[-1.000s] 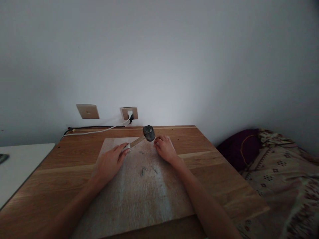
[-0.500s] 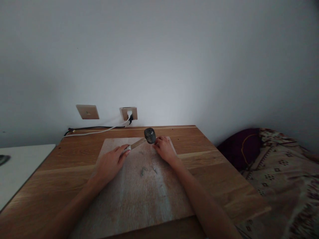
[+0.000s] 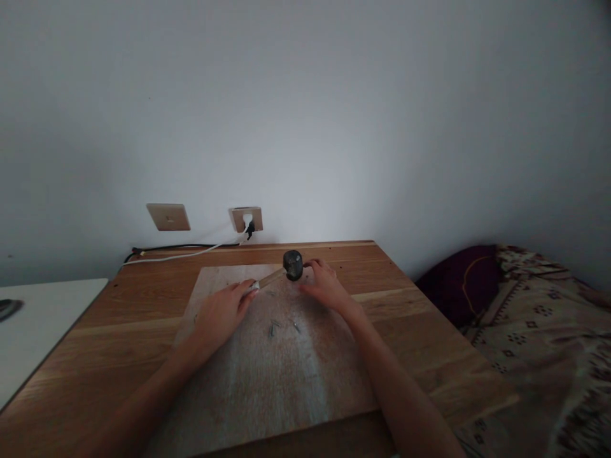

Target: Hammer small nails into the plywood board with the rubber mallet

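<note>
My left hand [image 3: 224,312] is closed round the pale-wrapped grip of a mallet [image 3: 293,265], which has a dark rounded head and a light wooden handle. The handle slants up to the right, with the head above the far part of a worn wooden board [image 3: 258,381]. Just right of the head is my right hand [image 3: 327,286], its thumb and fingers apart and nothing visible between them. Small metal nails or screws [image 3: 273,329] lie on the board between my forearms, with another metal piece [image 3: 296,327] to their right.
The board rests on a wood-grain table [image 3: 405,331] against a white wall. Cables [image 3: 191,254] run along its back edge to a wall socket [image 3: 247,219]. A white surface [image 3: 42,331] adjoins at left. Patterned bedding [image 3: 539,343] and a dark purple cushion [image 3: 453,280] lie at right.
The mallet head has shifted slightly right and down with my left hand. My right hand has moved a little right, and its fingers have spread.
</note>
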A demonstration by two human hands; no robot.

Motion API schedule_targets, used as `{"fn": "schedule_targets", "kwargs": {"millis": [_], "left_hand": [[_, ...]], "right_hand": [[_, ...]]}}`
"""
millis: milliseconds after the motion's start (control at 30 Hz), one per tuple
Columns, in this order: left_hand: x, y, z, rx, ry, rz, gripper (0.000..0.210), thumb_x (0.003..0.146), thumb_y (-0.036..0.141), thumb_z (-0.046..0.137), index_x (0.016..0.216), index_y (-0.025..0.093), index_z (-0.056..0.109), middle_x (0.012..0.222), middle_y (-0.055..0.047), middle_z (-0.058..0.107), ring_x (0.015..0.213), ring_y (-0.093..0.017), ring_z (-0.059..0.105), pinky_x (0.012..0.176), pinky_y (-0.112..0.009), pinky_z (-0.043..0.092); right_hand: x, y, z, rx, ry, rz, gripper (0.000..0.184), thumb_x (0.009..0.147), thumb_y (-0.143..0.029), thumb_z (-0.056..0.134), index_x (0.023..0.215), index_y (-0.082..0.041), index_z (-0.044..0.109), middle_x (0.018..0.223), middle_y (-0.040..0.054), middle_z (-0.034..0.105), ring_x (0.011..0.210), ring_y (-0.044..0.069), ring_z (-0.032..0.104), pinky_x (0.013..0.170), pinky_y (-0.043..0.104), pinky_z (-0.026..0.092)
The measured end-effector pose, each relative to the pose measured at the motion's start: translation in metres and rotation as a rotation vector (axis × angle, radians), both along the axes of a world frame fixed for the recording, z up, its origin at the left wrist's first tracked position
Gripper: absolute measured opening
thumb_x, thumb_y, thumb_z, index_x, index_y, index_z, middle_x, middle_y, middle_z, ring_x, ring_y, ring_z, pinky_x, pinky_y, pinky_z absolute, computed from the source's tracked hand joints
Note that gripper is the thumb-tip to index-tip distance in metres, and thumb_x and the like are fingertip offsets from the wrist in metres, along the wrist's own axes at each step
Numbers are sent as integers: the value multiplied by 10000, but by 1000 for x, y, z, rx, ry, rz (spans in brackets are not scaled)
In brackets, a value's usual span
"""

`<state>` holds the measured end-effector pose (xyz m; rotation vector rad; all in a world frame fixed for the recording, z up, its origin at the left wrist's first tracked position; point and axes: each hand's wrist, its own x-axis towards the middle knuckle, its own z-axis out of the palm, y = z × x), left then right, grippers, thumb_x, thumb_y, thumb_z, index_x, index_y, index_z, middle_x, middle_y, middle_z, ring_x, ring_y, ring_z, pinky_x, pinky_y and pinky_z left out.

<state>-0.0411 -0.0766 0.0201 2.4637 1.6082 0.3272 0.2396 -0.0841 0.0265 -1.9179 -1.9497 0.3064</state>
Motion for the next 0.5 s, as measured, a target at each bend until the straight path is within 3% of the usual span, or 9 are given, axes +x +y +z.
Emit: {"fn": "schedule_targets", "kwargs": {"millis": [100,167,300,400,500], "left_hand": [[-3,2,0,-1,-17,25,451,1082,419,402,1419,229,635,1346,-117,723,1116,-299,734,970,-408,550],[-6,5,-2,18,-43,53,463,1084,423,389,1421,217,630,1361,-119,715,1117,-303,735,966,-411,552],[-9,9,-4,73,-102,97,471,1074,447,398,1416,225,633,1349,-114,723,1125,-309,733,958,-411,556],[-10,10,-3,77,-140,102,473,1068,457,397,1399,232,648,1348,-107,725,1121,-305,735,957,-402,556],[-10,11,-3,62,-169,92,474,1062,464,395,1372,230,667,1321,-103,741,1121,-301,735,957,-391,552]], "right_hand": [[-8,-24,16,-42,-56,68,198,970,-316,662,1057,-143,704,1130,138,690,1040,247,656,890,342,461],[-21,-46,21,-136,-73,204,190,972,-342,654,971,-160,712,976,102,720,890,226,663,772,313,448],[-46,-71,19,-200,-166,349,117,876,-161,672,981,-155,723,949,103,741,843,223,659,704,295,421],[-46,-61,14,-231,-35,415,186,835,-65,641,953,-160,747,888,65,744,787,185,652,684,266,429],[-35,-33,14,-182,146,450,214,834,-58,658,969,-166,785,877,44,754,772,160,659,708,248,466]]}}
